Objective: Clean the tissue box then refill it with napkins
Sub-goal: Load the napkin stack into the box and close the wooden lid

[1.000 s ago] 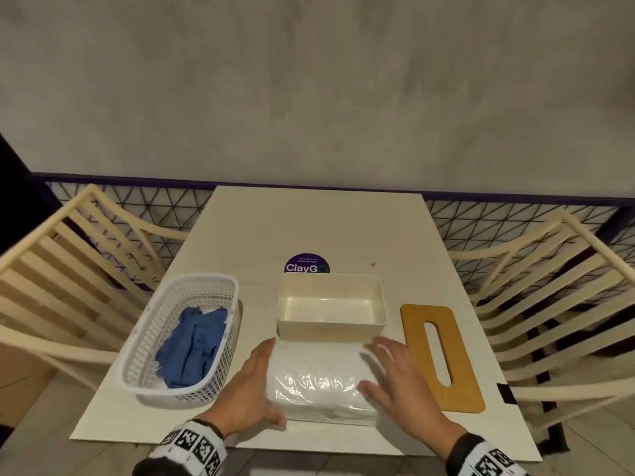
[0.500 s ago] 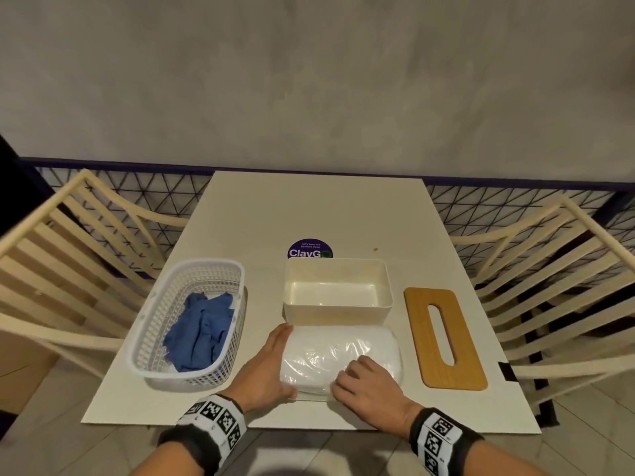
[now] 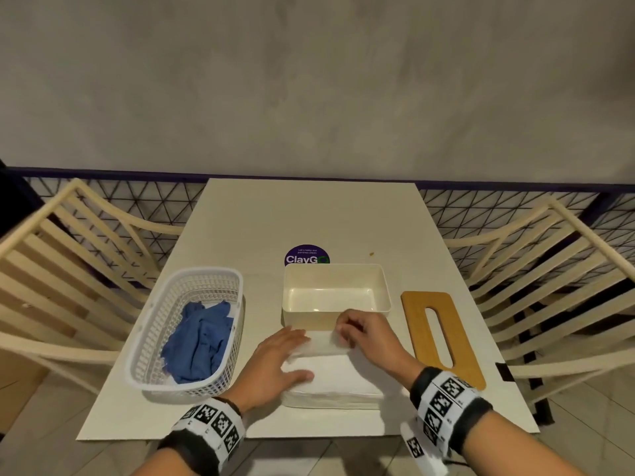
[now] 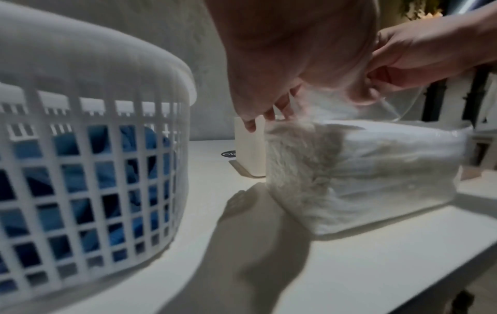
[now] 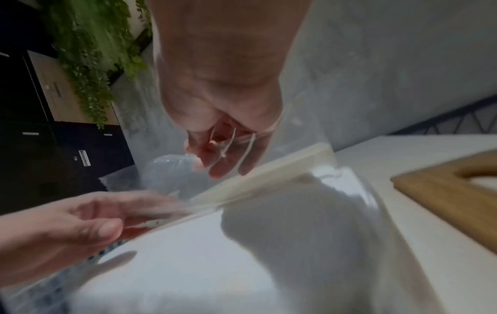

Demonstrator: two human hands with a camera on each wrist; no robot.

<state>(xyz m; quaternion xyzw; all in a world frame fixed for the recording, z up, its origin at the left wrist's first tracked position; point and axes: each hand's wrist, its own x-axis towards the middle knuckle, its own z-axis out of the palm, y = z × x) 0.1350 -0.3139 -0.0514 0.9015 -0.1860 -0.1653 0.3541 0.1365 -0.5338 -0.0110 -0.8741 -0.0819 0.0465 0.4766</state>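
The cream tissue box [image 3: 335,268] stands open and empty at the table's middle. Just in front of it lies the white napkin pack [image 3: 336,381], its top bare. The clear plastic wrap [image 3: 321,343] is bunched at the pack's far edge. My right hand [image 3: 343,333] pinches that wrap next to the box's near wall; the right wrist view shows the film stretched over its fingers [image 5: 228,153]. My left hand [image 3: 295,355] rests on the pack's left part with fingers extended and the thumb on top. In the left wrist view the napkin pack [image 4: 363,170] sits under that palm.
A white basket [image 3: 192,280] with a blue cloth [image 3: 199,338] stands left of the pack. The wooden slotted lid [image 3: 417,324] lies flat to the right. A purple sticker [image 3: 307,255] is behind the box. Slatted chairs [image 3: 68,269] flank the table [image 3: 309,214].
My right hand went from the pack's near edge to its far edge by the box, drawing the plastic wrap back off the napkins. My left hand stayed on the pack's left side.
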